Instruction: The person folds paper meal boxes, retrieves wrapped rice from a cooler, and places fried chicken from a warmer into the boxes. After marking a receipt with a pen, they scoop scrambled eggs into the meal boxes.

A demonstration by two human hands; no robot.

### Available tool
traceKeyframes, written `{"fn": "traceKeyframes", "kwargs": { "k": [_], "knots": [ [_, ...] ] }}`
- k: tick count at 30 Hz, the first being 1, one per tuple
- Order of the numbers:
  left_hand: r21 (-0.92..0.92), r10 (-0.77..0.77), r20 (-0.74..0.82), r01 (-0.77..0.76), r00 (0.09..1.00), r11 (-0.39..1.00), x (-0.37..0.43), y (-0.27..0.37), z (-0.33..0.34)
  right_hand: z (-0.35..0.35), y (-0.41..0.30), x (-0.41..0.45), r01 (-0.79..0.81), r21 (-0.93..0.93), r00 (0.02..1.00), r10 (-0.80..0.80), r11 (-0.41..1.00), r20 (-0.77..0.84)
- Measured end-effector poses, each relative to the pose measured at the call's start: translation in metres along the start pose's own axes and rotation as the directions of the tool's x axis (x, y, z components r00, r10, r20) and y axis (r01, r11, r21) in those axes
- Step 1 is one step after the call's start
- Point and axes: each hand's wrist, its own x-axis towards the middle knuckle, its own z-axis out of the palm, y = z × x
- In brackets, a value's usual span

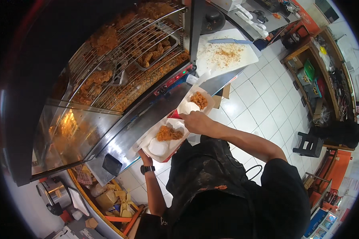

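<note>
A near paper meal box point(171, 156), white inside and red outside, holds a piece of fried chicken point(168, 133) and a white rounded portion point(158, 147), possibly wrapped rice. My left hand point(145, 157) grips this box at its left corner, with some fingers hidden by it. Beyond it is a second paper meal box point(208, 112) with another fried chicken piece point(199, 100) and a similar white portion point(189, 107). Curled fingers of my right hand point(195, 122) are at the red corner of that far box, beside its white portion. Both boxes have their lids up.
A heated display cabinet point(167, 86) with fried chicken on wire racks stands over the steel counter point(122, 136). A blue knife point(230, 41) lies on a crumb-strewn white cutting board point(206, 58). There is a black stool point(307, 145) on the tiled floor to the right.
</note>
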Motion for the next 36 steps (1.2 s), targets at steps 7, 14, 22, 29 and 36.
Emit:
{"fn": "traceKeyframes", "kwargs": {
  "k": [7, 14, 22, 29, 36],
  "knots": [
    [0.223, 0.240, 0.218, -0.287, 0.946, 0.932, 0.013, 0.047, 0.173, -0.124, 0.057, -0.073, -0.121, 0.146, 0.989, 0.132, 0.982, -0.066],
    [0.378, 0.403, 0.213, -0.456, 0.890, 0.806, 0.064, 0.054, 0.326, -0.232, 0.176, -0.149, -0.226, 0.100, 0.968, 0.235, 0.969, -0.089],
    [0.569, 0.649, -0.091, -0.496, 0.755, 0.656, 0.083, 0.058, 0.399, -0.339, 0.394, -0.182, -0.322, 0.094, 0.920, 0.335, 0.942, -0.203],
    [-0.065, 0.008, -0.058, -0.012, 0.998, 0.998, -0.055, 0.132, 0.591, -0.421, 0.624, -0.201, -0.484, 0.109, 0.792, 0.488, 0.868, -0.368],
    [0.141, 0.227, 0.338, -0.288, 0.913, 0.947, -0.035, 0.189, 0.808, -0.483, 0.844, -0.192, -0.530, 0.101, 0.704, 0.504, 0.842, -0.500]
  ]
}}
